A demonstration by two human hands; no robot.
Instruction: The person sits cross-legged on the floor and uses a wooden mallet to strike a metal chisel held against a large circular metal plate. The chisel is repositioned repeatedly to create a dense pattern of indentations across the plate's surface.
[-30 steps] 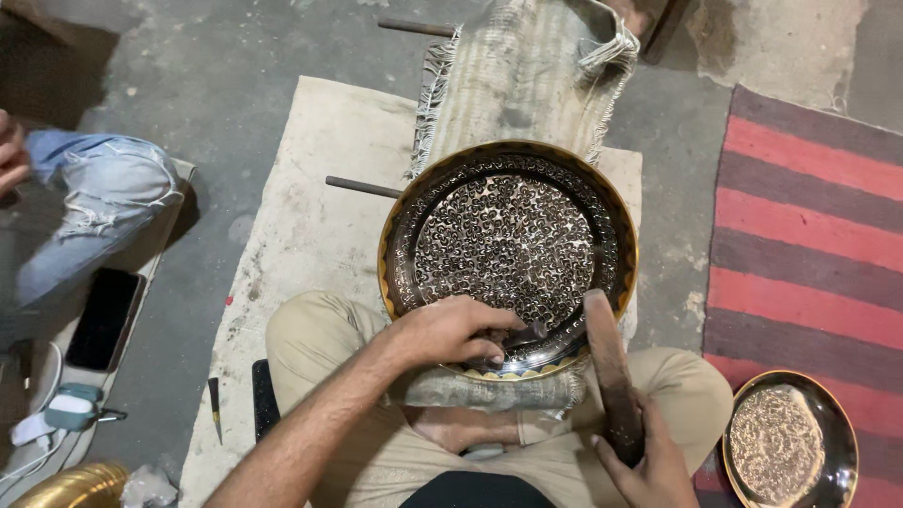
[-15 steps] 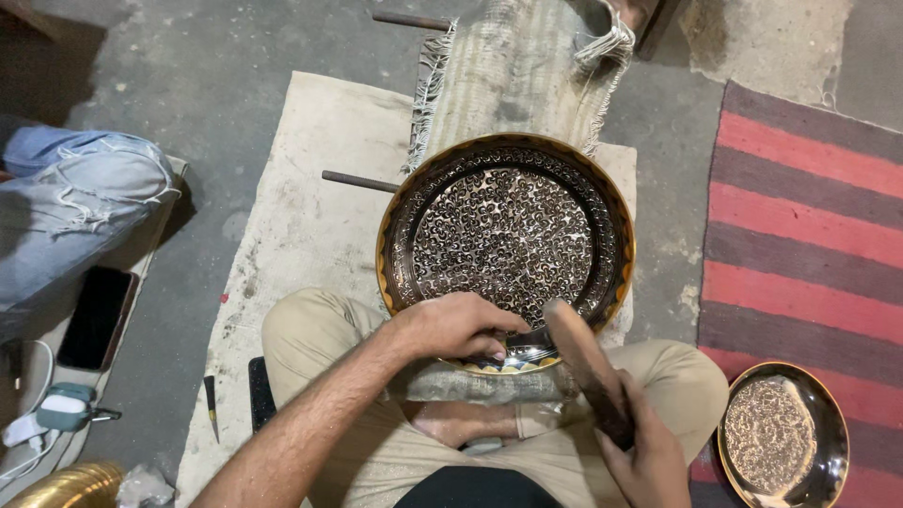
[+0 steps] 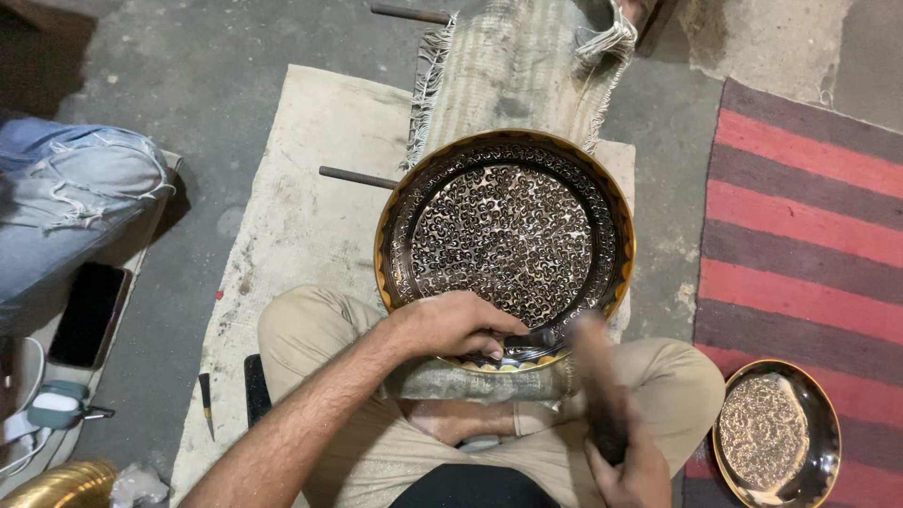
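A large round engraved brass tray [image 3: 616, 221] with a dark patterned centre rests on my lap, leaning against a cloth-wrapped log [image 3: 522, 75]. My left hand [image 3: 456, 325] lies on the tray's near rim, fingers closed around a small metal chisel [image 3: 536, 339] whose tip touches the rim. My right hand [image 3: 635, 466] grips a dark wooden mallet [image 3: 602, 386], blurred, its head close to the chisel's end.
A smaller engraved brass dish [image 3: 776, 433] sits on a red striped rug [image 3: 800, 207] at right. Metal rods [image 3: 357, 177] lie on the beige mat [image 3: 292, 216]. Another person's jeans-clad leg [image 3: 71, 207], a phone [image 3: 87, 315] and an earbud case [image 3: 55, 409] are at left.
The mallet in my right hand swung from upright beside the tray leftward toward the chisel. The left hand kept its place on the rim. The other person's leg shifted slightly.
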